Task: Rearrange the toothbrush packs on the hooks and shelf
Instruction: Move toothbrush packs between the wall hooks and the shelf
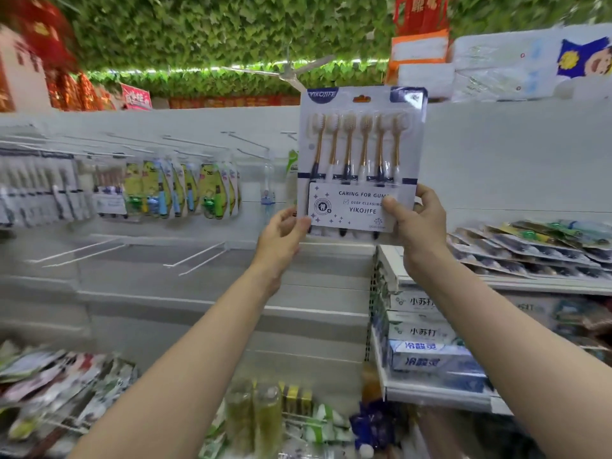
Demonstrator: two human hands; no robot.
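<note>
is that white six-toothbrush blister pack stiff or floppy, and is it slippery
Probably stiff: the white six-toothbrush blister pack stands flat though the left hand and right hand hold only its lower corners. Its glossy plastic front may slip.

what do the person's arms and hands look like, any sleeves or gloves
Both arms are bare to the frame edge, no sleeves in view. The left hand and right hand wear no gloves; no ring, watch or bracelet shows.

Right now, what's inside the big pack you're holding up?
Six toothbrushes stand side by side inside the pack, heads up, with gold necks. The white label and the right hand cover their lower handles, so those are mostly hidden.
</note>
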